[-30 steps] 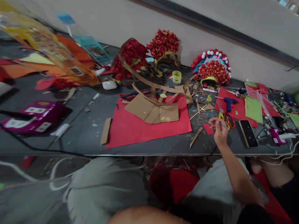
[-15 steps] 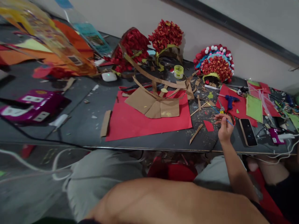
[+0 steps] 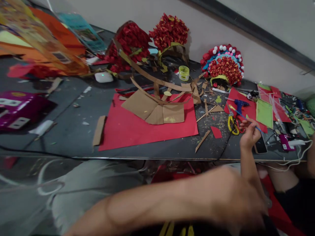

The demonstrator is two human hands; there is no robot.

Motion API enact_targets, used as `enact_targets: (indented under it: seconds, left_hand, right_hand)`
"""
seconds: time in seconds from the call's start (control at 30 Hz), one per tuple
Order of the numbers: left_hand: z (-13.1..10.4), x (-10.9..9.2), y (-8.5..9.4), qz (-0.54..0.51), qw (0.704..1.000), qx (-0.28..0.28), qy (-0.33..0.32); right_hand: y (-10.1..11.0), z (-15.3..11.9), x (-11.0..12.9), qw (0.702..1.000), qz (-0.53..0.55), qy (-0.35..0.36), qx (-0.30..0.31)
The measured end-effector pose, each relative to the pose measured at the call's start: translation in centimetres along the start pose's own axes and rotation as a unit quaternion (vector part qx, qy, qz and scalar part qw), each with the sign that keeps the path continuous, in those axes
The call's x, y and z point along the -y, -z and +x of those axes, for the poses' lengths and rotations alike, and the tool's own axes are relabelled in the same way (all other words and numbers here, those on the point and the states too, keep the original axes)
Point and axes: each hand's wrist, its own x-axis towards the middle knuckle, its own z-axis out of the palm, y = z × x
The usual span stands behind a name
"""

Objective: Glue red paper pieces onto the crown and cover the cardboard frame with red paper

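Note:
My right hand (image 3: 249,132) is above the table's front edge at the right, its fingers closed on a thin blue brush (image 3: 243,116). Under and beside it lie yellow-handled scissors (image 3: 233,125) and a phone (image 3: 261,144). My left hand (image 3: 236,196) is low in front of my body, smeared by motion, so its fingers cannot be made out. Farther left, a brown cardboard piece with curved strips (image 3: 155,113) rests on a red sheet (image 3: 147,134). A small yellow-green jar (image 3: 183,73) stands behind it.
Red flowered headpieces (image 3: 169,31) and one with white balls (image 3: 225,67) stand along the wall. A blue glue gun (image 3: 240,105), green panel (image 3: 264,113) and purple box (image 3: 21,109) lie on the table. Another person's leg (image 3: 283,180) shows at right.
My left arm has swung up and the blurred hand has come into view. My right hand has shifted right with the brush, uncovering the scissors and partly covering the phone. The view has shifted.

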Motion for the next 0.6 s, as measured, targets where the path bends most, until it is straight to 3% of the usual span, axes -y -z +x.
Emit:
enact_targets:
  seconds: [0.1,0.13,0.23,0.3,0.43,0.6]
  left_hand:
    - [3.2,7.5,1.6,0.059,0.997,-0.02,0.055]
    - [3.6,9.5,1.6,0.139,0.985,-0.023,0.098]
    - [3.5,13.4,1.0,0.242,0.962,-0.008,0.124]
    - [2.6,14.4,0.2,0.257,0.96,-0.012,0.115]
    - [1.0,14.4,-0.6,0.261,0.957,-0.04,0.116]
    - [0.1,14.3,-0.7,0.264,0.954,-0.083,0.114]
  right_hand:
    - [0.9,0.9,-0.1,0.999,0.012,0.004,-0.045]
    - [1.2,1.1,-0.1,0.998,0.019,0.003,-0.054]
    - [1.7,1.4,-0.4,0.999,0.019,-0.029,-0.025]
    - [1.7,1.3,-0.6,0.997,0.001,-0.069,0.035]
    - [1.1,0.7,-1.6,0.979,-0.009,-0.145,0.142]
    - [0.0,0.1,-2.2,0.96,-0.023,-0.161,0.228]
